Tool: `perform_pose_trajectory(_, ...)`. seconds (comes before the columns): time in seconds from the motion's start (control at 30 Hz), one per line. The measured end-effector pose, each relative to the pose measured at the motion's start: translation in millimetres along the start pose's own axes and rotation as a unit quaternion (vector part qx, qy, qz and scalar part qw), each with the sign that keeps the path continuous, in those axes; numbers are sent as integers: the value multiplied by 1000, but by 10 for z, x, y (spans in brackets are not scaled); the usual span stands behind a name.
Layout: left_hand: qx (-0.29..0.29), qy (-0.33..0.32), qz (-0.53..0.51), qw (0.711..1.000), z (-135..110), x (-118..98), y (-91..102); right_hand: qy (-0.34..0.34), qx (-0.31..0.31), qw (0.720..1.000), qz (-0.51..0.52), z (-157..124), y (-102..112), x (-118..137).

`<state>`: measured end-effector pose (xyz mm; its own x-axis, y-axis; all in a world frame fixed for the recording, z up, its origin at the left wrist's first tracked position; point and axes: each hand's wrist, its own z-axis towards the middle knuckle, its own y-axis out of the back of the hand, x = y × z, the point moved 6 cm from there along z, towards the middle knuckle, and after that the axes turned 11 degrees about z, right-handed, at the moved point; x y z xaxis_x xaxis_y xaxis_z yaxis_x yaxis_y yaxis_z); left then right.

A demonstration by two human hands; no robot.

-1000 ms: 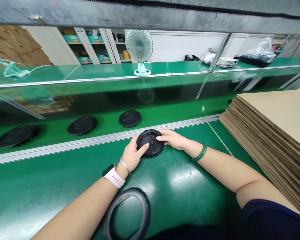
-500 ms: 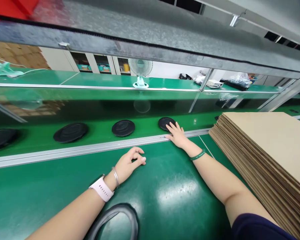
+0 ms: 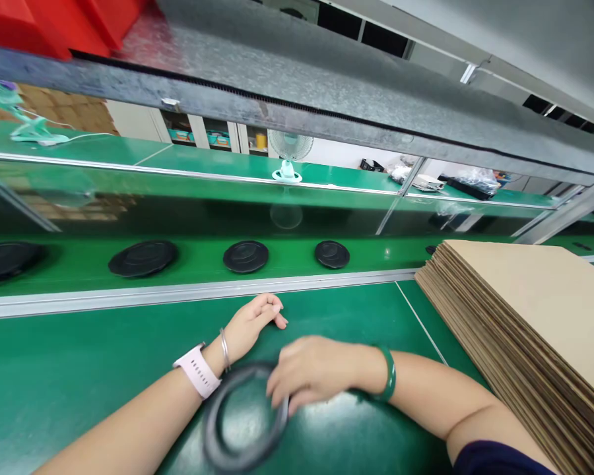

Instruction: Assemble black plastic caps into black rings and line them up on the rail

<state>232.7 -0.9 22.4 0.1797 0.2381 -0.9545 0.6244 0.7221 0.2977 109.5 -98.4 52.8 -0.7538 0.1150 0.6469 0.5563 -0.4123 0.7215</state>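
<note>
My right hand [image 3: 309,373], with a green bangle at the wrist, lies over the right edge of a black ring [image 3: 245,419] on the green bench [image 3: 79,376]; its fingers curl round the rim, blurred by motion. My left hand [image 3: 252,323], with a pink watch and thin bracelet, rests loosely curled on the bench just beyond the ring and holds nothing. On the green conveyor belt [image 3: 193,264] behind the metal rail lie several black round lids; the nearest to my hands is the rightmost lid [image 3: 331,254].
A tall stack of flat cardboard sheets [image 3: 525,310] fills the right side of the bench. A small fan [image 3: 288,155] stands on the shelf beyond the belt. Red bins [image 3: 54,26] sit on the overhead rack.
My right hand has come back from the lid left on the belt and now grips the black ring near me. My left hand has stayed put. The view tilted up slightly.
</note>
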Motion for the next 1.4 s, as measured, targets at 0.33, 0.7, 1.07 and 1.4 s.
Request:
perform_pose_trajectory(0.33,-46,-4,-72,996,-2,-154,96,-85,-164,977,108,-308,672,-457)
perform_pose_trajectory(0.7,-45,-13,-50,998,-29,-140,96,-96,-217,960,152,-307,717,-488)
perform_pose_trajectory(1.07,73,-24,64,995,-39,-68,-30,-255,-440,803,310,-658,798,-1207)
perform_pose_trajectory(1.4,47,-11,105,993,8,-67,-21,-510,-654,528,-184,-2514,1984,-1206)
